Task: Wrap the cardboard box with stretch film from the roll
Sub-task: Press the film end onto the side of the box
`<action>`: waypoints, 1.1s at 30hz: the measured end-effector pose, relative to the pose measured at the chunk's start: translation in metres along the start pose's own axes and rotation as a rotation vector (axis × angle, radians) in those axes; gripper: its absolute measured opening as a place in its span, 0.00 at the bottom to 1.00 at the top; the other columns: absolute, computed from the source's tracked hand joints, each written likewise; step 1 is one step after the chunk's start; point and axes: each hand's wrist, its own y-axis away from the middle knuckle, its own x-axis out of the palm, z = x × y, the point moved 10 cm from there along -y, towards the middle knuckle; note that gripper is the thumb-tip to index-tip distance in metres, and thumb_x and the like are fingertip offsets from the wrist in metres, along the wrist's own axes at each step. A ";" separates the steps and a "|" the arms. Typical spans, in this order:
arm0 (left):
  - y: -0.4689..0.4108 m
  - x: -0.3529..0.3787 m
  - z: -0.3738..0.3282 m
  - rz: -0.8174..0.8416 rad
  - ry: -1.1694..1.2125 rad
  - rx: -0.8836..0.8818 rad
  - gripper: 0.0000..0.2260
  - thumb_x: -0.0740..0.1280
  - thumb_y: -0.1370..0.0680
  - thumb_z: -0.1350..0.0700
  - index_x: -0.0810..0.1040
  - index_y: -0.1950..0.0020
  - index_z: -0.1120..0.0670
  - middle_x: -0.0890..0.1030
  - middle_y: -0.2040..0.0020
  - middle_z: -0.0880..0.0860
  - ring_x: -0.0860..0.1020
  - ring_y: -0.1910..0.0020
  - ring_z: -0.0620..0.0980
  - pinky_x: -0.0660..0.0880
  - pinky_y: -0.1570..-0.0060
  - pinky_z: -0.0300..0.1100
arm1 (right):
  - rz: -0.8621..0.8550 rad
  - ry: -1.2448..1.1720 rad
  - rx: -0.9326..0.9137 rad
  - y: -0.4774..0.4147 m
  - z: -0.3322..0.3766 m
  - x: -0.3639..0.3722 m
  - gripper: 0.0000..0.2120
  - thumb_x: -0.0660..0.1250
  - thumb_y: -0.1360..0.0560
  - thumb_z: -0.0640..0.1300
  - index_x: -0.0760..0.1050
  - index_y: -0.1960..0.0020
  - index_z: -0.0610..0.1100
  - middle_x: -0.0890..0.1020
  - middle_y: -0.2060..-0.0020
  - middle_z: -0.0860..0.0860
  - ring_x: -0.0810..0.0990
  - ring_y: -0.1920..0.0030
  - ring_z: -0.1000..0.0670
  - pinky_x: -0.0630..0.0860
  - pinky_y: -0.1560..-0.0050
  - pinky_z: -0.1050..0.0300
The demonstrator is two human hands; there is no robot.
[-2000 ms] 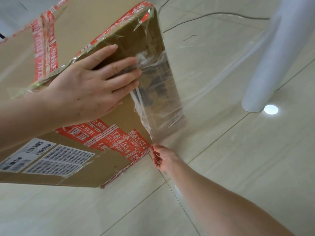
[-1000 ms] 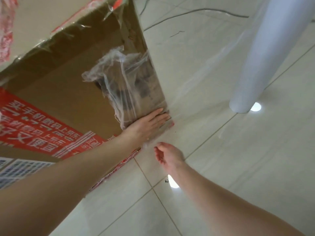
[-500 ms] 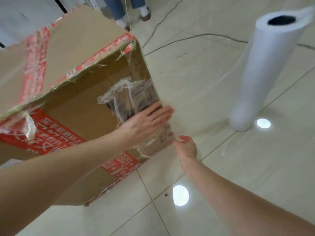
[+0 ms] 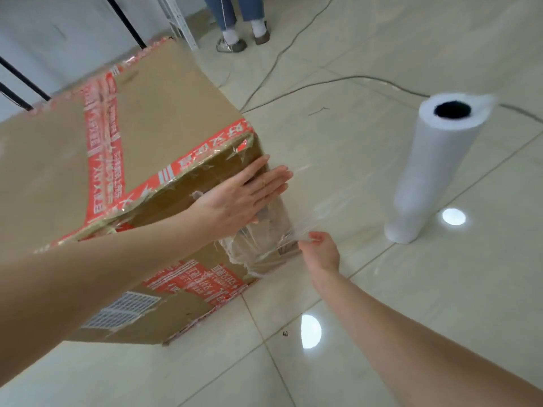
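By box (image 4: 164, 118) corner, R grip (image 4: 318, 249) pinches film (image 4: 255, 251).

Cardboard box (image 4: 164, 118), bound with red printed tape (image 4: 100, 148), is seen resting on tiled floor (image 4: 411, 304). Left hand (image 4: 235, 198) is laid flat, fingers straight, against the side face near the right corner. Crumpled stretch film (image 4: 258, 248) is stuck to that face below the hand. The film is pinched by the right hand (image 4: 320, 251) just beside the lower corner. A faint clear sheet is stretched toward the white roll (image 4: 432, 168), stood upright, well apart from the box. Cables (image 4: 323, 83) and another person's feet (image 4: 244, 39) are noted beyond
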 end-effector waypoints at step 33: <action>-0.141 -0.176 0.129 0.746 1.765 -0.470 0.21 0.59 0.19 0.58 0.61 0.27 0.57 0.68 0.31 0.56 0.69 0.33 0.55 0.68 0.39 0.46 | -0.018 0.325 0.208 0.067 0.295 -0.269 0.17 0.59 0.23 0.38 0.70 0.35 0.45 0.71 0.36 0.44 0.75 0.52 0.45 0.72 0.50 0.56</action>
